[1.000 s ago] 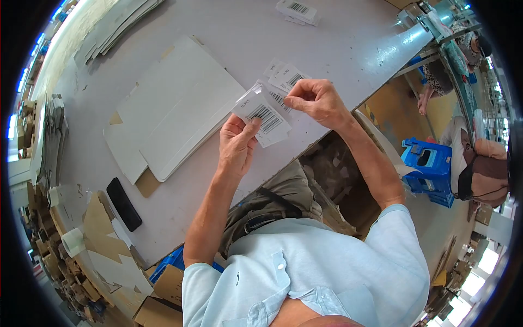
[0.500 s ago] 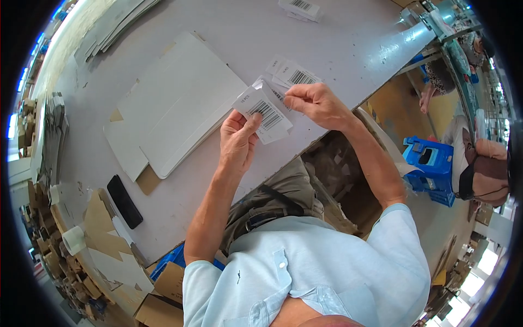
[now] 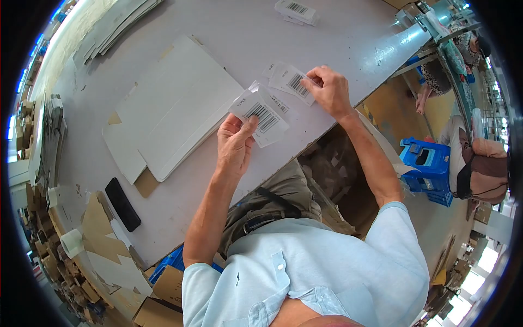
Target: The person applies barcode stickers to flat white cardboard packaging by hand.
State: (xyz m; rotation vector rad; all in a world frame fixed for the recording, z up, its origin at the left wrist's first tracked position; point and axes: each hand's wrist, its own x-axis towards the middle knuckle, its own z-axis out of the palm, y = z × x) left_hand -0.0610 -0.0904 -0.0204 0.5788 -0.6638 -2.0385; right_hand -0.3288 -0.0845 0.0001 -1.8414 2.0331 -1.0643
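My left hand [image 3: 235, 143] pinches a small stack of white barcode labels [image 3: 260, 115] above the grey table [image 3: 338, 38]. My right hand [image 3: 330, 89] has its fingertips on a loose barcode label [image 3: 294, 83] that lies on the table just beyond the stack. Another label peeks out under that one.
Flat white cardboard sheets [image 3: 174, 103] lie left of my hands. A black phone [image 3: 122, 204] rests near the table's near-left edge, with tape rolls [image 3: 72, 242] and cardboard scraps beyond it. More barcode labels [image 3: 297, 10] sit at the far side. A blue stool [image 3: 427, 163] and another person [image 3: 479, 169] are on the right.
My right hand has left the stack in my left hand and moved away to the loose label on the table. The left hand has barely moved.
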